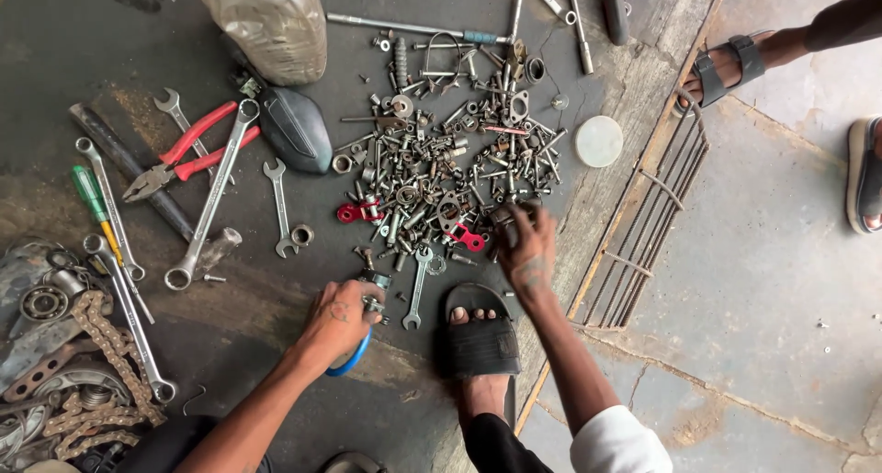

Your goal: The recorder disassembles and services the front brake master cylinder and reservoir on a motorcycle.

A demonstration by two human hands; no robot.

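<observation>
Right hand (526, 245) pinching sm. steel bolts (432, 174) heap; left hand (340, 321) around blue-handled tool (354, 354).

Bolt pile (441, 170): dull grey metal, some shiny. Spanners (213, 193): bright smooth steel. Pliers (184, 156): glossy red plastic grips. Chain (106, 344): rusty rough metal. Floor (772, 280): rough matt concrete. Sandal (480, 335): matt black rubber.

The left hand (338, 319) holds blue-handled pliers (354, 355); the right hand (525, 245) picks among bolts (432, 165).
</observation>
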